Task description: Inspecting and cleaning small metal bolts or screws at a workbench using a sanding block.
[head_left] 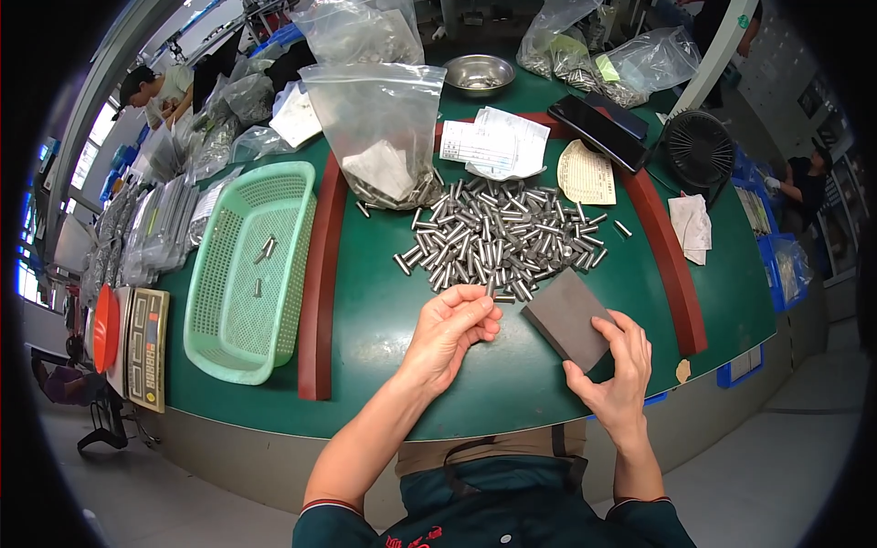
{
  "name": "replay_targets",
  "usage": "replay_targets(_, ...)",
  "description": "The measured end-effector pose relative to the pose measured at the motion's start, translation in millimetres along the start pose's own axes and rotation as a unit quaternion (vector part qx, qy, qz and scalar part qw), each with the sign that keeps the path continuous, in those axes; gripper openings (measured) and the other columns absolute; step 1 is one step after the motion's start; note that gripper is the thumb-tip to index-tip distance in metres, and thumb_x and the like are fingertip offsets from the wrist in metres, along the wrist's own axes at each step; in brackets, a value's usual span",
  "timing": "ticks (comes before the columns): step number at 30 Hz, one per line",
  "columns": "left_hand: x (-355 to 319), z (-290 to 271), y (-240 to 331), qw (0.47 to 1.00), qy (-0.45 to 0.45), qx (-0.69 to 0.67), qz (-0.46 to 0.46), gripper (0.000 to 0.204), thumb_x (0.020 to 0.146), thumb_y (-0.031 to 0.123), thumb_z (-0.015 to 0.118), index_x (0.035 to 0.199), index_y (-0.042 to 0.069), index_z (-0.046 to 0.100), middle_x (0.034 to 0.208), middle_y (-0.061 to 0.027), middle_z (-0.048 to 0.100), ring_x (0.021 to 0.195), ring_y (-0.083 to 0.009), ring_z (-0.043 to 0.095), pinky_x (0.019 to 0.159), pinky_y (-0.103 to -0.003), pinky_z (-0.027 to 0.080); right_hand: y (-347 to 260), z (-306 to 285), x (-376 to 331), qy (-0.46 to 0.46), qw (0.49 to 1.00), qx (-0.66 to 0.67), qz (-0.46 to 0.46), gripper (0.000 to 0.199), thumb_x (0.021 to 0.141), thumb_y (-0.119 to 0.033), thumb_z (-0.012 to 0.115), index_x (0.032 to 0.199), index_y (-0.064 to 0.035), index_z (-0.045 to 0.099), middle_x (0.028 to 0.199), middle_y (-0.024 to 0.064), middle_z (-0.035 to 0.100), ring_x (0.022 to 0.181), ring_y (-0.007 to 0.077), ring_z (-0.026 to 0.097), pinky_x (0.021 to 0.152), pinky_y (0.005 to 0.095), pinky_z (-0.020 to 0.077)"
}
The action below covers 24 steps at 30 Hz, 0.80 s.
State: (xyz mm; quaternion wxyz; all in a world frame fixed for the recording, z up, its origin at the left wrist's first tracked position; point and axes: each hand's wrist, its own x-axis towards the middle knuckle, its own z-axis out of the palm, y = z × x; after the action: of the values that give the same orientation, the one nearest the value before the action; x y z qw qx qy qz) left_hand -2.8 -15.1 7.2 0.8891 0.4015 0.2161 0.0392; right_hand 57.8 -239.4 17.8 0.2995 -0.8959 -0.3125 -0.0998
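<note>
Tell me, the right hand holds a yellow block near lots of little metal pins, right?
Not quite: the head view shows the block is dark grey-brown, not yellow. The right hand does hold it near lots of little metal pins.

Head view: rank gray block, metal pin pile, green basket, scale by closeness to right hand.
Right hand, nearest first:
1. Gray block: touching it
2. Metal pin pile: ahead-left
3. Green basket: left
4. Scale: far left

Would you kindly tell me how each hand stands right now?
Left hand: closed, pinching a small metal pin.
Right hand: closed around the near corner of a dark gray block.
</note>
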Motion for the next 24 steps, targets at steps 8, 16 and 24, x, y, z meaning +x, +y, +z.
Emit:
replay_targets(8,-3,1,1,0.998,0.0,0.063,-0.002,0.01,0.087,0.01,0.062,0.092,0.001,0.061,0.075,-0.0073,0.063,0.061,-0.0117,0.058,0.058,-0.024,0.048,-17,-1,16,0.094,0.991,0.047,-0.083,0.063,0.054,-0.02,0.077,0.116,-0.0126,0.063,0.117,0.0176,0.049,0.096,0.0309,0.049,0.082,0.0407,0.0383)
replay_targets(16,-4,1,-1,0.992,-0.008,0.127,0.008,0.007,0.085,0.007,0.063,0.085,0.001,0.062,0.07,-0.007,0.063,0.058,-0.0105,0.057,0.054,-0.023,0.047,-31,18,30,0.082,0.99,0.01,-0.111,0.061,0.054,-0.02,0.077,0.114,-0.0184,0.065,0.113,0.0144,0.051,0.091,0.0272,0.049,0.079,0.0376,0.0354)
replay_targets(24,-9,14,-4,0.991,-0.004,0.13,0.012,0.005,0.084,0.004,0.061,0.082,0.0,0.062,0.069,-0.0082,0.064,0.054,-0.0109,0.057,0.052,-0.023,0.047,-30,13,33,0.088,0.991,0.024,-0.095,0.06,0.053,-0.02,0.076,0.112,-0.018,0.066,0.109,0.0133,0.052,0.09,0.0257,0.05,0.078,0.0373,0.0342)
